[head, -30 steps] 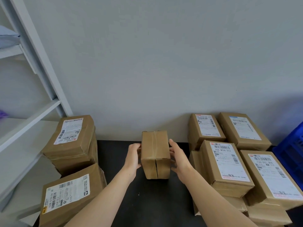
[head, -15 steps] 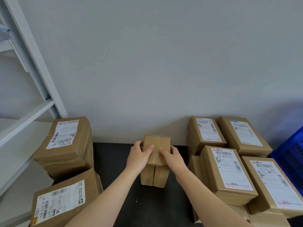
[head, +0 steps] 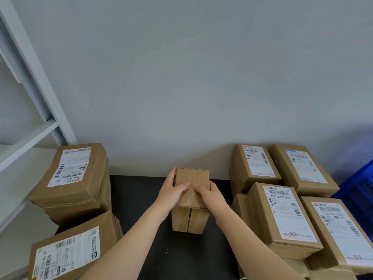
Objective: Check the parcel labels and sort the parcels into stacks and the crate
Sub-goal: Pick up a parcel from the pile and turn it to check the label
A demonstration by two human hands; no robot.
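Small parcel [head: 190,218], plain brown cardboard with clear tape along its seams, stands on end at the centre of the frame on the black table [head: 141,201], close to the grey wall [head: 191,77]. The left hand [head: 171,191] clasps its upper end from the left and the right hand [head: 211,197] from the right; both are curled round the box, and their thumbs lie on its top face, almost meeting at the tape strip. At the left of the frame a labelled parcel [head: 74,174] tops a stack, and another labelled parcel [head: 68,255] lies in the lower left corner, both with the label facing up. To the right of the held box sits a group of four parcels [head: 282,215], labels up, packed side by side on top of further boxes. The blue crate [head: 361,190] shows only partly at the right edge, just beside that group. A white shelf frame [head: 30,136] runs down the upper left of the frame.
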